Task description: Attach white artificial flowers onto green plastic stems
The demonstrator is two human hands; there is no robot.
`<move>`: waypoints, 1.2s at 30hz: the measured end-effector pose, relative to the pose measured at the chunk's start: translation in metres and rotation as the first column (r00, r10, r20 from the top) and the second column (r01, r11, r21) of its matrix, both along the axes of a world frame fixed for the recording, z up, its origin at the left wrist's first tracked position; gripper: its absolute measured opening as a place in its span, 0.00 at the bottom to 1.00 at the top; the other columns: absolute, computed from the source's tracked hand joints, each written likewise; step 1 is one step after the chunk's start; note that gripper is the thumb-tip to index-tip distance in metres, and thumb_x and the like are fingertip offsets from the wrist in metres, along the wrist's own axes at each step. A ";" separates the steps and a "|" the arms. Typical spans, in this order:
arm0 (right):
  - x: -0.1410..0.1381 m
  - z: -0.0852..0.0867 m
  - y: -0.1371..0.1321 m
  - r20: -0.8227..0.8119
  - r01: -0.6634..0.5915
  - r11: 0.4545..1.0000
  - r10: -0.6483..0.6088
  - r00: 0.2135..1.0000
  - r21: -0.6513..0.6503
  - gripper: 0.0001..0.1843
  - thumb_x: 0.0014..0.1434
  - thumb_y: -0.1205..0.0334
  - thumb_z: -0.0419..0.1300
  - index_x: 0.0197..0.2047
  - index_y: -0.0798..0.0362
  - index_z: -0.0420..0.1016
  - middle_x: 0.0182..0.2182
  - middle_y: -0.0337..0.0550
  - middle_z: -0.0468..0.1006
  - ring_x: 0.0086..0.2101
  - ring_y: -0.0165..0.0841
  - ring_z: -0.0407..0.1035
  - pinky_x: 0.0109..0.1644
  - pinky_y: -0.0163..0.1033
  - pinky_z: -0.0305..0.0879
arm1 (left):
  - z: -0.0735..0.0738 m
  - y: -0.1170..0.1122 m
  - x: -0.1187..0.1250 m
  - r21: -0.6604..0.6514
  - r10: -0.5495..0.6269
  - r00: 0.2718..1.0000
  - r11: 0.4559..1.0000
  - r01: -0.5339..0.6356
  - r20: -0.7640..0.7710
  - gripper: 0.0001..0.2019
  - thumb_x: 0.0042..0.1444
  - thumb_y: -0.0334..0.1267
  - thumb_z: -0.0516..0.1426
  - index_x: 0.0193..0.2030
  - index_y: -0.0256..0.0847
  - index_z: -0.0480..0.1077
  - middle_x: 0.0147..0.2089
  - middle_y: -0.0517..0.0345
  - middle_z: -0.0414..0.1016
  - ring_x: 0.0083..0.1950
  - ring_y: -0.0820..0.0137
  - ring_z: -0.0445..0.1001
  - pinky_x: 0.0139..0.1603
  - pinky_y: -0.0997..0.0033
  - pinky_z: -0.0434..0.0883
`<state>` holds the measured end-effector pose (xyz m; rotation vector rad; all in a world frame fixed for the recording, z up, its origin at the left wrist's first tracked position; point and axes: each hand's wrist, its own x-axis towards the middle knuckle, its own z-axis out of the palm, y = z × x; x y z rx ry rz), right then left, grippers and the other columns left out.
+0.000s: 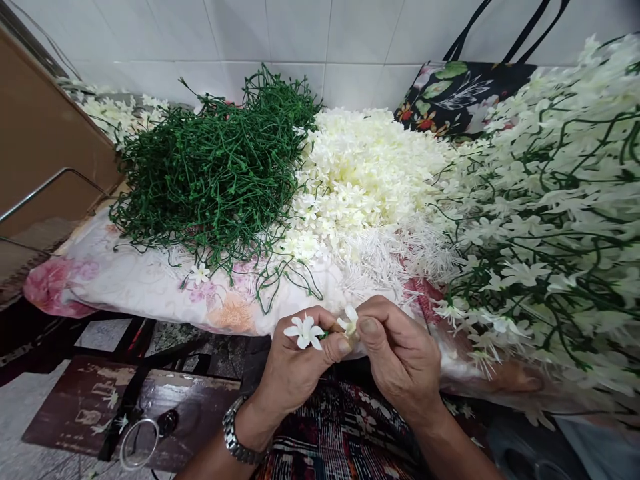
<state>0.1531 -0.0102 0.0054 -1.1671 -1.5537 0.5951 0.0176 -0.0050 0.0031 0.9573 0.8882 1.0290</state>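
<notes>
My left hand [305,363], with a metal watch on its wrist, is closed on a green artificial flower stem, mostly hidden by the fingers. One white artificial flower [304,331] sticks out above that thumb. Close beside it, my right hand [400,353] pinches a second white blossom [349,321] between thumb and forefinger, and the fingertips of both hands nearly meet there. Beyond the hands lies a tangled heap of green plastic stems [215,167]. A pile of loose white blossoms [370,167] adjoins it on the right.
Assembled white flowers on stems [560,233] are heaped at the right. Thin white pieces [380,257] lie on the floral cloth [150,287]. A black floral bag [460,97] leans on the tiled wall. At lower left is a brown wooden bench [190,413]; a cardboard box [55,127] stands above.
</notes>
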 end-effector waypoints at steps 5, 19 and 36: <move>0.008 -0.003 0.001 -0.070 0.062 0.997 -0.065 0.995 -0.044 0.06 0.62 0.64 0.53 0.32 0.52 0.67 0.24 0.34 0.66 0.25 0.24 0.61 0.28 0.29 0.57 | 0.001 0.002 -0.007 0.046 0.024 1.000 0.999 -0.025 0.008 0.14 0.49 0.46 0.63 0.25 0.37 0.69 0.21 0.64 0.62 0.24 0.77 0.58 0.24 0.77 0.57; 0.008 -0.003 0.004 0.007 -0.108 0.974 0.109 0.994 0.199 0.07 0.58 0.73 0.56 0.39 0.54 0.68 0.29 0.38 0.70 0.31 0.28 0.67 0.34 0.33 0.64 | 0.011 0.007 -0.015 0.722 0.378 0.877 0.690 -0.052 -0.297 0.05 0.55 0.25 0.55 0.32 0.39 0.67 0.27 0.62 0.68 0.28 0.76 0.66 0.28 0.77 0.63; 0.002 -0.013 -0.002 -0.124 -0.109 0.980 0.130 0.984 0.165 0.04 0.60 0.70 0.51 0.36 0.52 0.62 0.26 0.39 0.63 0.28 0.30 0.61 0.30 0.36 0.58 | 0.010 0.008 -0.018 0.636 0.425 0.800 0.769 -0.072 -0.423 0.05 0.54 0.30 0.55 0.28 0.40 0.67 0.24 0.62 0.70 0.24 0.75 0.66 0.23 0.76 0.60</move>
